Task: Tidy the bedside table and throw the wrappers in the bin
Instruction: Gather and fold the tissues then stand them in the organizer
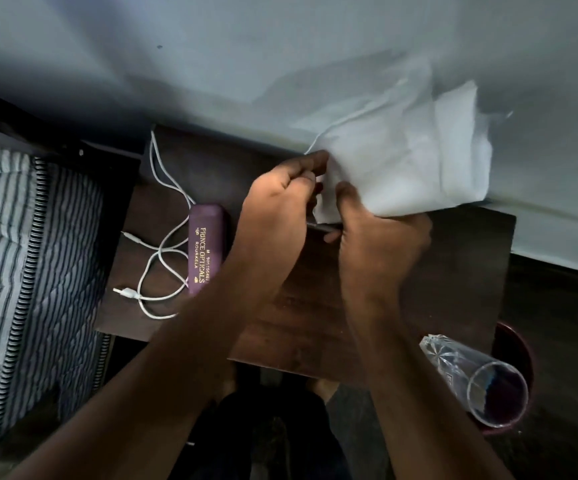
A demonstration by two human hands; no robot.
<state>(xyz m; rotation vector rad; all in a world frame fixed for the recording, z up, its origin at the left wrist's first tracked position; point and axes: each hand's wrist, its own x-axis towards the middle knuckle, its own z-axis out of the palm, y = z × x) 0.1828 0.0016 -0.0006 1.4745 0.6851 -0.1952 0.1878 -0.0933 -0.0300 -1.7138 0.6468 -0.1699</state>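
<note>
A large white sheet of paper or thin wrapper point(405, 150) is lifted over the back edge of the dark wooden bedside table point(308, 317), against the wall. My left hand point(277, 206) pinches its lower left corner. My right hand point(381, 247) grips its lower edge beside the left one. A thin metallic object shows between the two hands; I cannot tell what it is. A purple spectacle case point(206, 247) lies on the table's left part, with a tangled white charging cable point(156, 244) around it.
A clear glass tumbler point(471, 375) lies tilted at the table's front right corner, over a dark red bin point(516, 375) on the floor. A striped mattress point(21, 271) borders the table on the left. The pale wall point(280, 46) runs behind.
</note>
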